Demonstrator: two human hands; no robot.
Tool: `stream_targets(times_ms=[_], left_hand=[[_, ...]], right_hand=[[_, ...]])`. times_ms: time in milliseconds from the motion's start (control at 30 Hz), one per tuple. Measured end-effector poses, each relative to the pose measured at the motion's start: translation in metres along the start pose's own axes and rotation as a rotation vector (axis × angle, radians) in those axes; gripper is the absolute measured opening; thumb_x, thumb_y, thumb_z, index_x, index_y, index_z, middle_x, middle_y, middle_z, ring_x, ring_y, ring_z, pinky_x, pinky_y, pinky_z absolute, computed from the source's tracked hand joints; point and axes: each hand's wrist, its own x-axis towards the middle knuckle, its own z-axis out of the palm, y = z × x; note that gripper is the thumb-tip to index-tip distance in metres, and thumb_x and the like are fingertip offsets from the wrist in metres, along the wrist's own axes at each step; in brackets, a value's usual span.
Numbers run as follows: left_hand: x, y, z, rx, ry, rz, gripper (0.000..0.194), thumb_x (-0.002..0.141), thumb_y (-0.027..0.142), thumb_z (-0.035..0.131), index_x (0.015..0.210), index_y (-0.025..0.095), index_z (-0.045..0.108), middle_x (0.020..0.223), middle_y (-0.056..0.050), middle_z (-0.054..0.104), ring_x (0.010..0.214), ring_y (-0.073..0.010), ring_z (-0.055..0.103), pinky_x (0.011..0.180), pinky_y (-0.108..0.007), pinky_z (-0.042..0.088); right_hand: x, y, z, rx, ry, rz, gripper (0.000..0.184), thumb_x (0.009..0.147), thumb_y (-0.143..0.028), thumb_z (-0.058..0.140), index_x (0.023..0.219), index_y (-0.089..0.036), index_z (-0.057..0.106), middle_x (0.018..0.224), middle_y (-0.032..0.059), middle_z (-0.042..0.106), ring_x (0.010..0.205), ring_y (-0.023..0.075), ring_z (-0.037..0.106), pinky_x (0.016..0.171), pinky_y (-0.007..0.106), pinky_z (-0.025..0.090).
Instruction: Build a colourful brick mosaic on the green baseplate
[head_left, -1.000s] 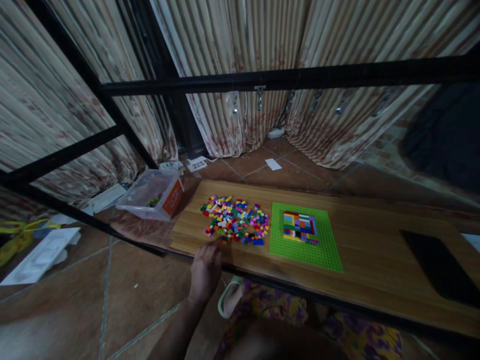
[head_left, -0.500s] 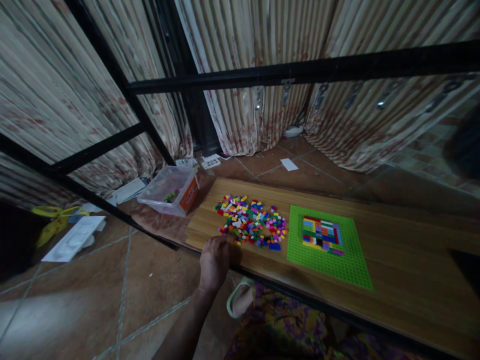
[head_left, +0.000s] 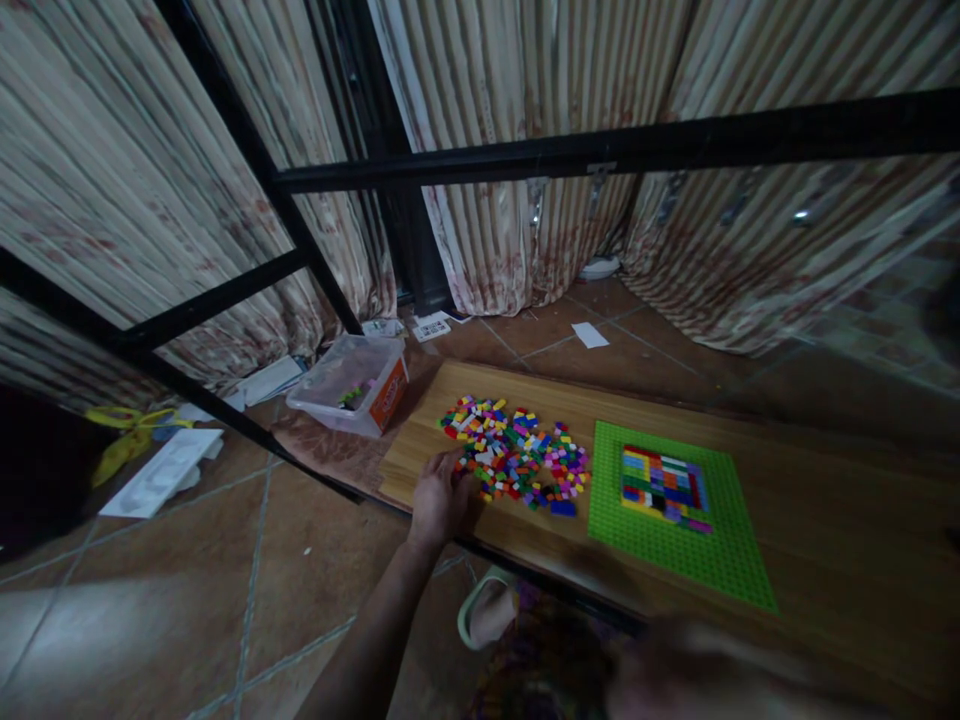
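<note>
My left hand (head_left: 441, 500) rests at the near left edge of a pile of small coloured building bricks (head_left: 525, 455). Its fingers curl down against the bricks, and whatever they pinch is hidden. Low in the picture on the right, my right hand (head_left: 690, 665) is smeared by motion, so its fingers cannot be made out. To the right of the pile lies a green baseplate (head_left: 675, 560), where a block of multicoloured bricks (head_left: 664, 485) is built up in rows. A blue brick (head_left: 563, 509) lies at the pile's near right edge.
The wooden board (head_left: 810, 500) carries pile and baseplate. Left of it stands a clear plastic box (head_left: 341, 400) with an orange label and a few pieces inside. A black metal frame (head_left: 450, 165) crosses before striped curtains (head_left: 480, 80). White packaging (head_left: 161, 475) lies on the tiled floor.
My left hand has moved slightly up and right onto the pile's edge. My right hand has come into view at the lower right. The view has shifted a little.
</note>
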Motion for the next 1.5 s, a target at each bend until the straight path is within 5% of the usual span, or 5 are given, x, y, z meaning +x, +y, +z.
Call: stream_targets(times_ms=[133,467,900,1300,1500], left_hand=[[0.005,-0.004,0.002,-0.075,0.014,-0.04,0.023,0.084,0.019,0.054,0.105,0.02,0.064,0.104,-0.006,0.067,0.096,-0.0203,0.065,0.086,-0.034,0.052],[0.005,-0.005,0.001,-0.164,0.049,-0.08,0.022,0.089,0.021,0.048,0.104,0.02,0.064,0.104,-0.007,0.069,0.097,-0.0183,0.065,0.086,-0.032,0.051],[0.008,-0.005,0.001,-0.333,0.003,-0.243,0.02,0.088,0.032,0.05,0.101,0.021,0.061,0.089,-0.006,0.071,0.081,-0.0192,0.066,0.073,-0.029,0.049],[0.006,0.026,-0.003,-1.237,-0.071,-0.409,0.023,0.073,0.032,0.072,0.088,0.016,0.069,0.087,-0.004,0.071,0.075,-0.0151,0.064,0.073,-0.027,0.051],[0.016,0.043,0.012,-1.281,-0.059,-0.437,0.023,0.067,0.031,0.077,0.083,0.014,0.072,0.079,-0.004,0.072,0.068,-0.0135,0.063,0.066,-0.024,0.05]], right_hand=[[0.044,-0.015,0.014,-0.257,-0.162,0.016,0.03,0.086,-0.027,0.055,0.113,-0.036,0.064,0.104,0.0006,0.069,0.097,0.0211,0.065,0.083,0.038,0.054],[0.18,0.049,0.111,-0.663,-0.197,-0.14,0.029,0.083,-0.018,0.057,0.111,-0.019,0.064,0.108,0.0112,0.063,0.105,0.0254,0.057,0.092,0.038,0.045],[0.147,0.081,0.052,-0.52,-0.074,-0.05,0.017,0.085,-0.02,0.052,0.093,-0.023,0.067,0.096,0.0036,0.066,0.087,0.0184,0.062,0.079,0.031,0.046],[0.15,0.05,0.109,0.094,-0.005,0.128,0.032,0.084,-0.039,0.059,0.11,-0.022,0.066,0.093,0.0038,0.071,0.08,0.0176,0.066,0.072,0.028,0.052],[0.151,0.061,0.107,0.212,0.128,0.149,0.025,0.082,-0.037,0.061,0.099,-0.022,0.071,0.096,0.0048,0.073,0.085,0.0192,0.067,0.077,0.03,0.053]])
